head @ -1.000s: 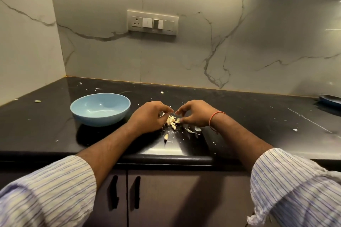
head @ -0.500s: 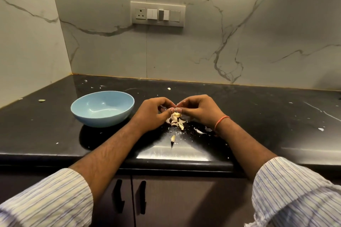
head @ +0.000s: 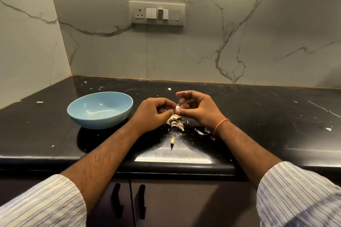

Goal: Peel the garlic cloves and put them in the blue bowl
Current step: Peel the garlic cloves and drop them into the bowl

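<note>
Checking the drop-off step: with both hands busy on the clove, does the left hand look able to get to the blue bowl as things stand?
Probably yes. The left hand sits just right of the round light-blue bowl on the black countertop, with nothing between them; it only shares the grip on the small white garlic clove with the right hand.

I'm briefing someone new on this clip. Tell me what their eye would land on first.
First, the two hands meeting at the counter's middle: left hand and right hand pinch a small white garlic clove between them, above a heap of papery peels. Next, the blue bowl just to their left, pale against the black countertop.
</note>
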Tool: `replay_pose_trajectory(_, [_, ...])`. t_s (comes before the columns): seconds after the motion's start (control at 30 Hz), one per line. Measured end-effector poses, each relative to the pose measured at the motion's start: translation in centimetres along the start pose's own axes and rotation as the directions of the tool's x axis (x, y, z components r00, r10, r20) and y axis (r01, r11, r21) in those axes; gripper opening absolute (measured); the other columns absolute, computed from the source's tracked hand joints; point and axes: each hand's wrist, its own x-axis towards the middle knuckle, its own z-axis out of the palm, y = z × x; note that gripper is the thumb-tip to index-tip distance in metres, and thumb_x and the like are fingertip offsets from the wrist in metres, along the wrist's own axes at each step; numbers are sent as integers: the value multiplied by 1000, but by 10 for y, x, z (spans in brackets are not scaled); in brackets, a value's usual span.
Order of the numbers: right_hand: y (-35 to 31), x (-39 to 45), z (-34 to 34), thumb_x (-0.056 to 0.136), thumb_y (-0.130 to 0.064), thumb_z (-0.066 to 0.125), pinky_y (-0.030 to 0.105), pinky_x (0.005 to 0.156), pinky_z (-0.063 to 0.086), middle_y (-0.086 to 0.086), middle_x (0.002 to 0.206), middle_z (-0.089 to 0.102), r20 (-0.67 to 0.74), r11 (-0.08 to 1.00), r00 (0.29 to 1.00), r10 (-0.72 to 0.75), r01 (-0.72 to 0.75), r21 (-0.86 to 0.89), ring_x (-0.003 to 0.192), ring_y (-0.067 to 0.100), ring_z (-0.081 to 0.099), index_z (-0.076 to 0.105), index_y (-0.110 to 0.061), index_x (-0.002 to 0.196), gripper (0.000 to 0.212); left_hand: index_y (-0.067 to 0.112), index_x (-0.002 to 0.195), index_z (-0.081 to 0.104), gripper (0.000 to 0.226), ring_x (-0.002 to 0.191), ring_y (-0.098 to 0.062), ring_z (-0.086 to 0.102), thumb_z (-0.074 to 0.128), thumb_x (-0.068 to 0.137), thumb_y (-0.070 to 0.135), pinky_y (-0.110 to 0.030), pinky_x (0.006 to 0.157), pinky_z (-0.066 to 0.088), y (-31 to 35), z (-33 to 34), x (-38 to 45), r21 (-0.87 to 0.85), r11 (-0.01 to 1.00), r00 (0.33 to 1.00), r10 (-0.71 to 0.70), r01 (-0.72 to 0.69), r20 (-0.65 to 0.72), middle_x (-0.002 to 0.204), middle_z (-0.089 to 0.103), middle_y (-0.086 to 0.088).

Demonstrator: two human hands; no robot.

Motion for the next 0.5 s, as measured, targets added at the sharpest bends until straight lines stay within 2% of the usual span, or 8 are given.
replay_pose_trajectory(0.07, [0,-1,2,74,-4,93,32,89,62,1,101,71,-13,998,999,-40,39,-47,85,13,74,70,-12,128,60,31,106,82,18,76,-18,72,73,96,20,-36,78,59,0,-2,2,-52,998,999,-44,45,22,81,79,6])
replay_pose_trajectory(0.17, [-1,-4,4,75,-9,94,27,86,61,2,100,72,-13,991,996,-89,87,-99,87,13,75,72,-14,126,56,23,107,82,14,66,0,65,72,99,28,-21,70,53,0,-6,3,-127,987,993,-91,100,72,72,75,12])
replay_pose_trajectory(0.27, [-2,-6,4,77,-11,93,30,86,63,4,102,76,-3,986,995,-99,97,-133,88,14,76,73,-14,123,50,18,105,82,19,55,5,57,72,98,33,-12,61,44,2,-8,4,-163,975,985,-133,149,108,63,70,14])
replay_pose_trajectory(0.33, [-2,-7,5,79,-17,92,33,85,64,3,99,79,-12,984,997,-75,72,-160,89,17,77,76,-14,117,42,19,104,81,18,58,4,58,72,98,33,-12,63,46,2,-9,5,-184,967,981,-159,178,114,64,71,14])
replay_pose_trajectory(0.4, [-2,-8,5,81,-19,91,38,85,66,3,96,81,-8,984,999,-47,45,-170,90,19,79,79,-11,110,33,22,102,81,16,63,-3,61,71,99,34,-19,67,50,2,-9,5,-195,962,978,-173,193,119,68,73,9])
replay_pose_trajectory(0.5, [-3,-8,4,83,-19,89,38,86,65,3,95,82,6,983,999,-43,43,-181,91,19,79,80,-10,108,28,20,101,80,15,60,-7,60,70,100,32,-17,62,50,2,-7,5,-220,952,975,-190,212,118,67,72,6])
